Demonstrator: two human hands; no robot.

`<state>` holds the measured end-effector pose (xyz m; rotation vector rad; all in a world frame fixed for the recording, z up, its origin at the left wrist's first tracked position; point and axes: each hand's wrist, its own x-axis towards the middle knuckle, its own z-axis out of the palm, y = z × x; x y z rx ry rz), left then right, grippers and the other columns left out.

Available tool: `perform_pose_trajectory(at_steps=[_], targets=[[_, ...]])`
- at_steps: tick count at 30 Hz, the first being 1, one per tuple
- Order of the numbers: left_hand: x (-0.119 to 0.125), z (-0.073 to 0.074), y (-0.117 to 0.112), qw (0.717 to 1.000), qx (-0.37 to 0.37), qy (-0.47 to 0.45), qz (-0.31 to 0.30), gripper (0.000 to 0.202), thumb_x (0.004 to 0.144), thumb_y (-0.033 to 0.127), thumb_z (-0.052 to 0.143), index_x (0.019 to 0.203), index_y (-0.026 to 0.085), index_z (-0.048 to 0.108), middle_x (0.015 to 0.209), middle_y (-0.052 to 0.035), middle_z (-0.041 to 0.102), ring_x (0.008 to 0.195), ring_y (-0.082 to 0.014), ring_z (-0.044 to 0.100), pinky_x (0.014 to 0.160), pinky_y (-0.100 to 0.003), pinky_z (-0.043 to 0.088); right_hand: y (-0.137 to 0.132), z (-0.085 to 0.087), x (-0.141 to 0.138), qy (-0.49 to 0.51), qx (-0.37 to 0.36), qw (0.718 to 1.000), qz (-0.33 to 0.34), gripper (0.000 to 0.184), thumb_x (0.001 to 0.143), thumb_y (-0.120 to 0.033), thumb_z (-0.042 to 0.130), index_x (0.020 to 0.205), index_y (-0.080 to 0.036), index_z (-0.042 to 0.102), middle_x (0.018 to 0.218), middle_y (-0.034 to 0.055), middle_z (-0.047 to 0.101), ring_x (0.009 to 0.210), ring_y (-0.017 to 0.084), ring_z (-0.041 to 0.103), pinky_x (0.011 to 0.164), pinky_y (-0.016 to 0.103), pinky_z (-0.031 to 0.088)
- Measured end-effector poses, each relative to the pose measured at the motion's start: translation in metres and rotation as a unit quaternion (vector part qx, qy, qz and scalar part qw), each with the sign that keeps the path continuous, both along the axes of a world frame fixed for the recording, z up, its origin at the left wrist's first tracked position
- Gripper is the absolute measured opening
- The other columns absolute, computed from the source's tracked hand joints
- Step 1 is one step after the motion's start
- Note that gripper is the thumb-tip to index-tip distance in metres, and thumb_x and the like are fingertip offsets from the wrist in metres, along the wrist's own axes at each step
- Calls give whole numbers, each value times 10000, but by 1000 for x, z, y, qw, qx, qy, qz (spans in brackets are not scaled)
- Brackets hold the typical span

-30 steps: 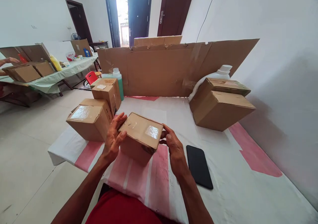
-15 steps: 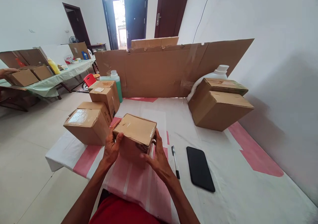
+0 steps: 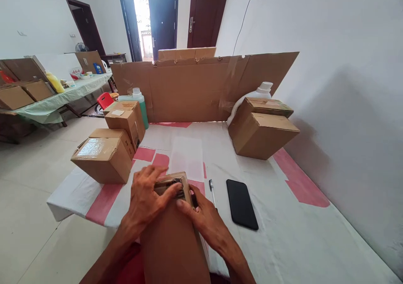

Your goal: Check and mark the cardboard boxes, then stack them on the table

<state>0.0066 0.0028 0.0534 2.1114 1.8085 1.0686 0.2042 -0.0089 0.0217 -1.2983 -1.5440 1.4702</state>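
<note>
A brown cardboard box is tilted toward me at the near edge of the table, its narrow end facing up. My left hand lies across the upper left of that end, with its thumb on a dark, torn-looking patch. My right hand grips the right edge, thumb on the near face and fingers round the side, partly hidden. Just right of this hand lies a pen, partly covered by it. A black phone rests flat farther right.
Two cardboard boxes stand at the left, beside a bottle of green liquid. More boxes and a white jug are at the right. A cardboard panel closes off the back. White cloth covers the table.
The box has been drawn toward me and tipped, so its large side now faces me. My left hand has shifted from its left side onto the upper end. The view has turned slightly right.
</note>
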Motion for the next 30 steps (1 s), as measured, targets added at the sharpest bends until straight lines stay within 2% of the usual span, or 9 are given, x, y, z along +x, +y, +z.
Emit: perform_pose_trajectory(at_steps=[4, 8, 16, 20, 22, 24, 26, 28, 30], targets=[[13, 0, -7, 995, -84, 14, -42, 214, 958, 430, 645, 991, 264, 776, 994, -19, 756, 921, -229, 705, 890, -416, 492, -11, -13, -3, 12, 2, 999, -36, 640, 941, -682, 556, 1433, -273, 573, 1471, 93, 608, 1368, 308, 541, 1146, 461, 412], [19, -2, -9, 994, -67, 48, -72, 193, 957, 347, 616, 1046, 268, 769, 1005, -15, 755, 958, -237, 702, 892, -422, 482, -9, -12, -4, 37, 28, 994, -101, 633, 962, -664, 534, 1444, -255, 558, 1472, 97, 592, 1377, 290, 523, 1173, 446, 386], [34, -9, -9, 992, -35, 107, -49, 147, 939, 312, 626, 975, 274, 763, 955, -7, 748, 916, -260, 690, 842, -428, 482, -8, -17, -11, 20, 104, 986, -129, 485, 994, -517, 464, 1358, -225, 597, 1398, 99, 634, 1306, 254, 563, 1166, 418, 390], [36, -13, -8, 989, -27, 118, -87, 178, 984, 349, 592, 1039, 261, 738, 989, -18, 746, 946, -262, 690, 866, -431, 484, -9, -32, 6, 52, 74, 986, -139, 584, 996, -627, 431, 1394, -234, 598, 1429, 100, 640, 1284, 268, 602, 1055, 406, 487], [32, -14, -8, 985, -27, 123, -118, 250, 982, 422, 615, 1132, 243, 704, 1043, -40, 744, 979, -274, 689, 888, -441, 482, -9, -43, 22, -15, 52, 985, -162, 620, 1014, -658, 342, 1377, -233, 611, 1371, 106, 678, 1199, 267, 654, 931, 380, 536], [28, -13, -9, 982, -27, 127, -140, 394, 917, 492, 705, 1205, 226, 661, 1101, -61, 738, 1010, -289, 683, 914, -450, 478, -7, -55, 38, -142, 35, 968, -205, 546, 1014, -616, 382, 1223, -205, 675, 1183, 129, 743, 1072, 284, 693, 855, 373, 521], [26, -12, -10, 979, -28, 125, -159, 513, 842, 516, 790, 1230, 221, 632, 1133, -67, 731, 1023, -293, 676, 934, -449, 472, -4, -66, 50, -245, 15, 940, -235, 315, 952, -477, 579, 969, -185, 693, 929, 138, 750, 938, 317, 704, 803, 379, 479], [27, -11, -9, 977, -38, 122, -173, 529, 816, 535, 814, 1204, 224, 633, 1126, -61, 728, 1014, -288, 669, 932, -442, 471, 1, -76, 54, -271, -6, 931, -243, 144, 857, -304, 686, 774, -200, 631, 739, 111, 699, 817, 323, 695, 731, 364, 431], [29, -10, -8, 976, -52, 122, -176, 522, 816, 574, 804, 1174, 227, 647, 1110, -58, 727, 1005, -289, 664, 923, -442, 471, 5, -86, 54, -270, -11, 930, -247, 186, 798, -198, 689, 666, -223, 560, 644, 64, 645, 728, 286, 671, 674, 329, 388]])
